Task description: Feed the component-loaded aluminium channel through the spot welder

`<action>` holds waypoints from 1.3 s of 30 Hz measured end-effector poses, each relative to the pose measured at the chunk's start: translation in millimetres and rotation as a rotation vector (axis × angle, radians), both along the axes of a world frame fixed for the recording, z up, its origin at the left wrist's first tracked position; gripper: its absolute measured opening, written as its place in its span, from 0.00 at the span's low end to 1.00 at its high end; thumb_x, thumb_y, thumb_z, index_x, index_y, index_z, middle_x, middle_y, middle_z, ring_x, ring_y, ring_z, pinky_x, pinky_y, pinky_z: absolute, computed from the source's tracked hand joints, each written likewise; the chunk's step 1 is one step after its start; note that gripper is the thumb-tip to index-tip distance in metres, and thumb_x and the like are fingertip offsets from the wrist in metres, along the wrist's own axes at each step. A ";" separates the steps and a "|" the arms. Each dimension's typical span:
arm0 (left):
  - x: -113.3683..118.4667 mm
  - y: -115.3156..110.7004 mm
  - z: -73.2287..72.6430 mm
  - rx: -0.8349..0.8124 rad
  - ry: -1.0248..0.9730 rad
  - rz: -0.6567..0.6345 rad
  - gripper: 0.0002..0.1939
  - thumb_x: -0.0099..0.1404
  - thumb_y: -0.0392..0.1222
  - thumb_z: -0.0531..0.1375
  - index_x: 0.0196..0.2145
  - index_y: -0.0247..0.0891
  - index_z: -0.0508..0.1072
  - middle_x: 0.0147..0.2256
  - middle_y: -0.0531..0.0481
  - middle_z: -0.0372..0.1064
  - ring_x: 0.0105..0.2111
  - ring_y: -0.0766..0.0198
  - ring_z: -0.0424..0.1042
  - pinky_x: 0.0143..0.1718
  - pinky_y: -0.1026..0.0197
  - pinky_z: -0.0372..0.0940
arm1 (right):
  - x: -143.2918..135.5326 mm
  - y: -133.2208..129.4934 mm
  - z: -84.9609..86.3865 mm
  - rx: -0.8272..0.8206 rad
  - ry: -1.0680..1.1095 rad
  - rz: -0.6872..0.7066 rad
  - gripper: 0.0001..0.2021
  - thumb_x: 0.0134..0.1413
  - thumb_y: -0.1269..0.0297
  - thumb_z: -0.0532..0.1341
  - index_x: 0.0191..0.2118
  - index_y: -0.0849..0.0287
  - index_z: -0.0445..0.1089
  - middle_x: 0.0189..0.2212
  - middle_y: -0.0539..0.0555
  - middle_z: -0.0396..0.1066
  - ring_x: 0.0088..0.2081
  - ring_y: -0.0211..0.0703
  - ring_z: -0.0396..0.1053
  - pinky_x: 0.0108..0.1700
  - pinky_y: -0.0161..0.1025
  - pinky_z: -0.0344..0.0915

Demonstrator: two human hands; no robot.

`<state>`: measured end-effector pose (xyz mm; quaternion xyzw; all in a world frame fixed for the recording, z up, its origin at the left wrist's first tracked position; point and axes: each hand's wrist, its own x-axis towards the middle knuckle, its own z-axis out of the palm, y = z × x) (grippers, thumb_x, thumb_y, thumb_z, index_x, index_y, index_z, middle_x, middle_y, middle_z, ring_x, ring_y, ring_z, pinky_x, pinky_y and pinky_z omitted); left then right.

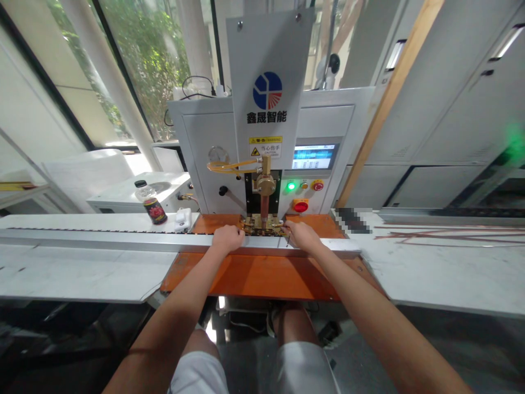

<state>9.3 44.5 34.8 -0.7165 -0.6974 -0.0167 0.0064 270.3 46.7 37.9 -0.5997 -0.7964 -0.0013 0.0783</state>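
My left hand (228, 239) is closed at the left side of the brass fixture (262, 223), resting by the long metal rail (135, 239). What its fingers hold, if anything, is hidden. On the fixture's right side, my right hand (302, 235) pinches with thumb and fingertips. Something thin and dark shows below those fingertips, too small to name. Between the hands, a copper electrode (264, 205) points straight down at the fixture from the brass head (266, 185) of a grey machine (268, 49).
The machine carries a lit screen (314, 157), a green light (291, 186) and a red emergency button (318, 186). An orange board (254, 276) lies under the rail. At left stand a bottle (151, 203) and a white object (182, 220); thin copper-coloured rods (443, 235) lie right.
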 end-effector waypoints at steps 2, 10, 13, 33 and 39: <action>0.2 -0.2 0.8 -0.001 0.001 -0.002 0.29 0.68 0.51 0.42 0.41 0.33 0.79 0.42 0.35 0.75 0.43 0.48 0.74 0.43 0.53 0.66 | 0.1 0.3 -0.3 0.005 -0.005 0.002 0.20 0.67 0.53 0.46 0.51 0.56 0.70 0.38 0.62 0.77 0.39 0.49 0.74 0.37 0.37 0.59; -1.2 1.6 0.5 -0.038 0.008 -0.018 0.29 0.68 0.51 0.41 0.42 0.35 0.78 0.44 0.36 0.75 0.45 0.48 0.74 0.45 0.52 0.66 | 2.6 5.9 -4.3 0.035 0.041 0.007 0.20 0.67 0.53 0.47 0.48 0.56 0.72 0.37 0.60 0.77 0.38 0.47 0.73 0.36 0.35 0.57; -1.2 2.4 0.5 -0.054 0.008 -0.015 0.30 0.68 0.51 0.40 0.43 0.35 0.78 0.45 0.36 0.75 0.46 0.48 0.73 0.46 0.52 0.66 | 4.3 9.0 -4.6 0.039 0.107 -0.016 0.20 0.66 0.53 0.48 0.45 0.57 0.73 0.35 0.58 0.77 0.37 0.45 0.73 0.34 0.35 0.55; 0.5 3.3 -0.8 -0.049 -0.017 -0.013 0.30 0.68 0.52 0.41 0.43 0.34 0.78 0.46 0.35 0.75 0.47 0.48 0.73 0.46 0.53 0.66 | -17.5 21.9 -9.0 -0.018 0.252 -0.001 0.18 0.65 0.57 0.52 0.45 0.61 0.75 0.40 0.61 0.77 0.42 0.46 0.73 0.39 0.34 0.59; -0.3 3.3 0.0 -0.055 -0.019 -0.035 0.30 0.69 0.51 0.39 0.43 0.36 0.78 0.46 0.37 0.75 0.47 0.48 0.73 0.46 0.52 0.66 | -16.6 19.6 -9.9 -0.022 0.255 0.024 0.18 0.65 0.55 0.52 0.45 0.60 0.75 0.40 0.59 0.77 0.42 0.45 0.73 0.38 0.33 0.59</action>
